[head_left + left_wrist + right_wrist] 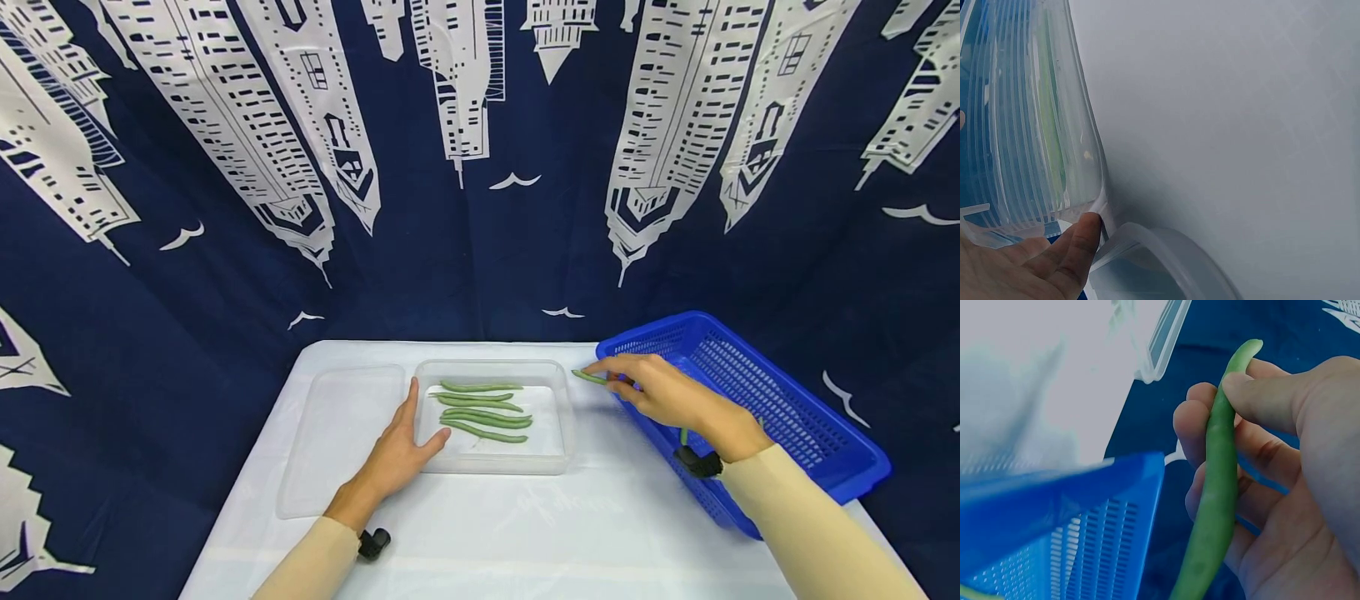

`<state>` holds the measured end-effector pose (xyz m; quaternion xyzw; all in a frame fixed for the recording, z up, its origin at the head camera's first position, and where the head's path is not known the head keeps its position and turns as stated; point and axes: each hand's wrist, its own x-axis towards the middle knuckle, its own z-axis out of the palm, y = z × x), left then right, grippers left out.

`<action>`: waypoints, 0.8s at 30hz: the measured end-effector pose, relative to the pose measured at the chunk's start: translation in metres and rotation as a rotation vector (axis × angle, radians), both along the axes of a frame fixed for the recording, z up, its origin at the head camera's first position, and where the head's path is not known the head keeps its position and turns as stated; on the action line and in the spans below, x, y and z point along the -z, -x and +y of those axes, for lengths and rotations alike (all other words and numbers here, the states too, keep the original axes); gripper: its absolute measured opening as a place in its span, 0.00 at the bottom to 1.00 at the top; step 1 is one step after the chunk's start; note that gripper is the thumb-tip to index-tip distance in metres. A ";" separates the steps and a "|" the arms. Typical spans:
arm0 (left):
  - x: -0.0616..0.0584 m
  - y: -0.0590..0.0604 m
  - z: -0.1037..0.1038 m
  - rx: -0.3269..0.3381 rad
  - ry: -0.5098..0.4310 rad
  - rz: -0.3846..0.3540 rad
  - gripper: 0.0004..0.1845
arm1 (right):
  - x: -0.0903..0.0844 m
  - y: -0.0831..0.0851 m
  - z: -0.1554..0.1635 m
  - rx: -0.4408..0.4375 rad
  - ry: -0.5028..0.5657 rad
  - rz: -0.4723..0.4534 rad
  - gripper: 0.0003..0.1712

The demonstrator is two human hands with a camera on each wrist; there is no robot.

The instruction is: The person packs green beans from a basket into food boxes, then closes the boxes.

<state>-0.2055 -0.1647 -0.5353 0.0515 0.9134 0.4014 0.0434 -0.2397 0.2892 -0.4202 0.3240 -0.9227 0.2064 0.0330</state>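
My right hand (667, 396) pinches a green bean (1213, 481) between thumb and fingers, over the near-left rim of the blue basket (810, 417). The bean's tip sticks out leftward in the head view. Straight fingers of my left hand (390, 462) rest along the left side of a clear plastic container (495, 465), its thumb reaching over the front-left part. Several green beans (483, 413) lie side by side across the container floor. In the left wrist view the fingertips (1088, 228) touch the container's edge, and a bean shows through its wall.
A clear flat lid (330, 446) lies on the white table (585, 533), left of the container. More green shows inside the basket, partly hidden by the right wrist. A dark blue curtain (465, 250) with white building prints hangs behind the table.
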 end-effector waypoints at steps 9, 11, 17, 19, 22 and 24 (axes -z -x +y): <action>-0.001 0.000 0.000 0.003 -0.011 0.001 0.61 | -0.004 0.007 -0.031 -0.044 -0.027 -0.021 0.21; -0.001 0.000 -0.001 0.003 -0.009 -0.002 0.62 | -0.003 0.009 -0.039 -0.066 -0.031 -0.018 0.21; 0.000 0.002 -0.001 0.005 -0.008 0.001 0.63 | -0.002 0.019 -0.059 -0.122 -0.029 -0.036 0.21; 0.001 0.002 -0.001 0.006 -0.007 -0.004 0.63 | -0.002 0.021 -0.065 -0.131 -0.027 -0.055 0.21; 0.002 0.002 -0.001 0.008 -0.004 -0.005 0.63 | 0.000 0.026 -0.072 -0.139 -0.031 -0.067 0.21; 0.002 0.002 -0.001 0.008 -0.002 -0.003 0.62 | 0.002 0.028 -0.077 -0.148 -0.031 -0.067 0.21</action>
